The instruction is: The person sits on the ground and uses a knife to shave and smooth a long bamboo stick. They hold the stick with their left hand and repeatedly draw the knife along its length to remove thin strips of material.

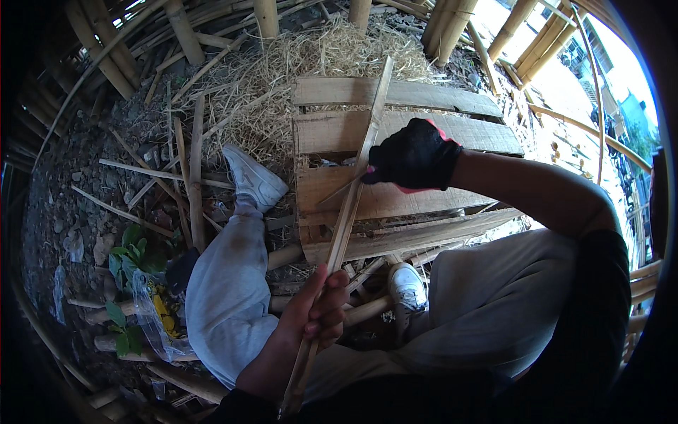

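A long split bamboo strip (358,169) slants from my lap up over a low wooden slatted platform (406,131). My bare left hand (321,307) is closed around its lower part. My right hand (415,155), in a black glove with red edges, is closed in a fist against the strip's upper half. From this fist a thin, pointed blade-like tool (339,192) juts to the left across the strip. Its handle is hidden in the glove, and I cannot make out its exact kind.
Straw and shavings (265,106) lie behind and left of the platform. Loose bamboo pieces (194,173) litter the ground. Bamboo posts (448,32) stand at the back. My shoes (254,180) flank the platform's near side. A plastic bag (159,314) lies by green leaves.
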The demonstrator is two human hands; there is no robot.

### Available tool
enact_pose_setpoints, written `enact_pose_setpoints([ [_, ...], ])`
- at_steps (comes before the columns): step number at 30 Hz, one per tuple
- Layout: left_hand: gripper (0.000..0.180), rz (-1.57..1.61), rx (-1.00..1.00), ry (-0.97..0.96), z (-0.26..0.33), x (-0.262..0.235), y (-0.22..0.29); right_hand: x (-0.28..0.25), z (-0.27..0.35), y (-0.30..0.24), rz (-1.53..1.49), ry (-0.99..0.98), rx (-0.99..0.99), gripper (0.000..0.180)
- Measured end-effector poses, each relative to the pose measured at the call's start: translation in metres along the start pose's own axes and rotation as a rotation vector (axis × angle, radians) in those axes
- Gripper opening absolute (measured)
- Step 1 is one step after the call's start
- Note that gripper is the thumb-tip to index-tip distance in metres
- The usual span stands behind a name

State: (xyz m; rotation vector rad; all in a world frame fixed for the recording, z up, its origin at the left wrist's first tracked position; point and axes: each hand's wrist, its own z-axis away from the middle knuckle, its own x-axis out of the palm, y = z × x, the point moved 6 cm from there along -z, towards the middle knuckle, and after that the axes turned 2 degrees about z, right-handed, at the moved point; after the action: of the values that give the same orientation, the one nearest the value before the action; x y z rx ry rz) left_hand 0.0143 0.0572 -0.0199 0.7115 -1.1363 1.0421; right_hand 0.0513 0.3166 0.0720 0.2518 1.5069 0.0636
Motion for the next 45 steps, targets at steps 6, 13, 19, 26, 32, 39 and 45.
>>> enact_pose_setpoints([
  [6,0.033,-0.146,0.019,0.031,0.004,0.0,0.0,0.0,0.006,0.081,0.138,-0.184,0.377,0.046],
  [13,0.035,-0.116,0.017,0.004,0.003,-0.003,0.001,0.001,-0.002,0.06,-0.102,-0.16,0.442,0.043],
  [19,0.037,-0.193,0.03,0.093,0.005,-0.008,0.001,-0.014,0.007,-0.01,-0.024,-0.012,0.036,0.041],
  [26,0.041,-0.288,0.034,0.167,0.008,-0.006,0.001,0.015,0.013,0.1,0.159,0.015,0.349,0.045],
  [32,0.044,-0.427,-0.058,0.301,0.009,-0.006,-0.012,0.015,0.035,0.174,0.212,-0.186,0.539,0.044],
  [39,0.044,-0.345,-0.073,0.278,0.013,-0.011,-0.013,0.001,0.018,0.05,0.051,-0.182,0.268,0.037],
  [45,0.041,-0.504,-0.06,0.293,0.013,-0.003,-0.011,0.025,0.056,0.167,0.288,-0.119,0.481,0.041],
])
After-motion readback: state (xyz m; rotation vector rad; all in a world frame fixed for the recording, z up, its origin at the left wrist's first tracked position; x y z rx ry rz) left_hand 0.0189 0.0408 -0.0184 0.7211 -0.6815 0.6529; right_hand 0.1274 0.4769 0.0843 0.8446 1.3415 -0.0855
